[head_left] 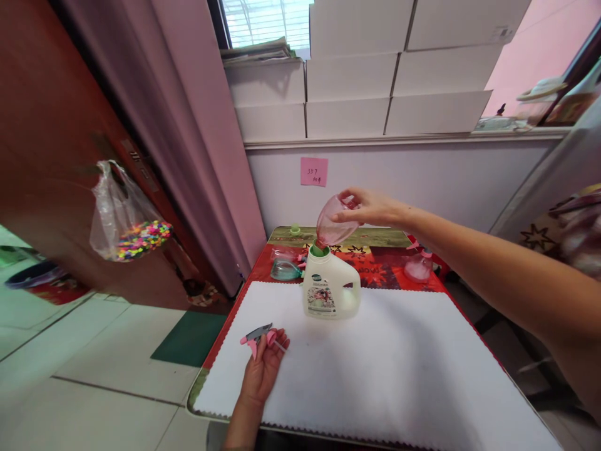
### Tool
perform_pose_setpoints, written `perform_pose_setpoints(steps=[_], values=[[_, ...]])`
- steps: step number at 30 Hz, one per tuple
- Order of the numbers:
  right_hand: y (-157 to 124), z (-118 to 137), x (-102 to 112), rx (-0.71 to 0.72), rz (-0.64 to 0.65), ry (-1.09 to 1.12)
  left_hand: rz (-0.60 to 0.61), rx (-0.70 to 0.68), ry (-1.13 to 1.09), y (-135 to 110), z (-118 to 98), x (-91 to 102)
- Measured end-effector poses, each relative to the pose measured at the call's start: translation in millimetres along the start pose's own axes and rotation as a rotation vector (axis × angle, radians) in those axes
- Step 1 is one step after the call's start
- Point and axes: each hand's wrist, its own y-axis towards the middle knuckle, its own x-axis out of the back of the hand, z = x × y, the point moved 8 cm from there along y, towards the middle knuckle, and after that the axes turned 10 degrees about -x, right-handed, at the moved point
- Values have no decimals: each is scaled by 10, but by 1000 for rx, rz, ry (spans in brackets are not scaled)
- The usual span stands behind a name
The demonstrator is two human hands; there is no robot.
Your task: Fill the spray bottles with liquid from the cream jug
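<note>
My right hand [359, 207] grips a clear pink spray bottle [335, 220] and holds it tipped, mouth down, at the neck of a white jug [323, 285]. The jug stands upright on the white mat, with a printed label and a side handle. At its green-rimmed opening, the bottle's mouth meets or sits just inside; I cannot tell which. Low at the left, my left hand [266, 363] is closed round a grey and pink spray trigger head [258, 337], its thin tube sticking out to the right.
Behind the jug lie a teal bottle [284, 270] and a clear one. A pink spray bottle [419, 266] stands at the back right, and a green cap [295, 230] sits at the far edge. The white mat [375, 376] covers the table's front. White boxes [350, 78] line the ledge.
</note>
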Motion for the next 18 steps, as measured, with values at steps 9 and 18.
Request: perform_pose_setpoints(steps=[9,18], values=[[-737,-1331,-838,-291,69,1202,-104,-119,-8,-106,-360,-537],[-1813,-1647,-1672,-88,-15,1129,-8,-311,-60,-204,-1008,-1634]])
